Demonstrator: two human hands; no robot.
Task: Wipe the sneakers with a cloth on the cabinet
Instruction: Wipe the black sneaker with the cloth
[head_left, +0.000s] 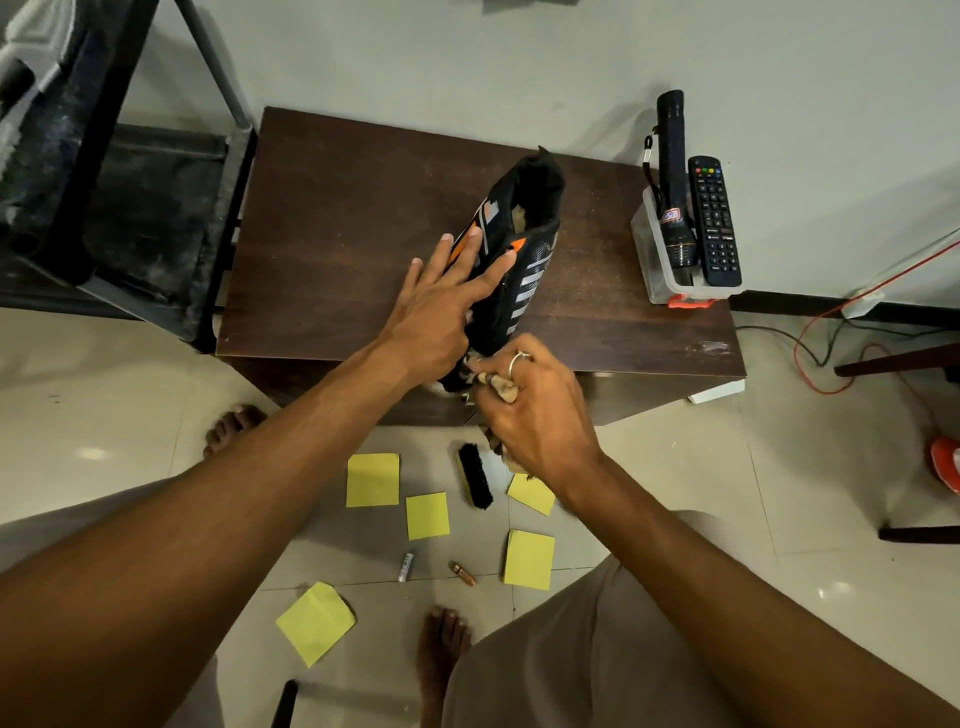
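A black sneaker (524, 244) with silver stripes and orange accents lies on the dark wooden cabinet (337, 218), its toe at the front edge and its opening toward the wall. My left hand (447, 306) rests on the sneaker's left side with straight, spread fingers. My right hand (535, 405) grips a bunched beige cloth (501, 387) against the toe of the sneaker at the cabinet's front edge. Most of the cloth is hidden inside my fist.
A clear box (670, 275) holding a black torch (675, 182) and a remote (714, 218) stands at the cabinet's right end. On the floor lie a shoe brush (475, 475), several yellow notes (373, 479), two batteries (406, 566) and cables (831, 332). A dark chair (130, 208) stands left.
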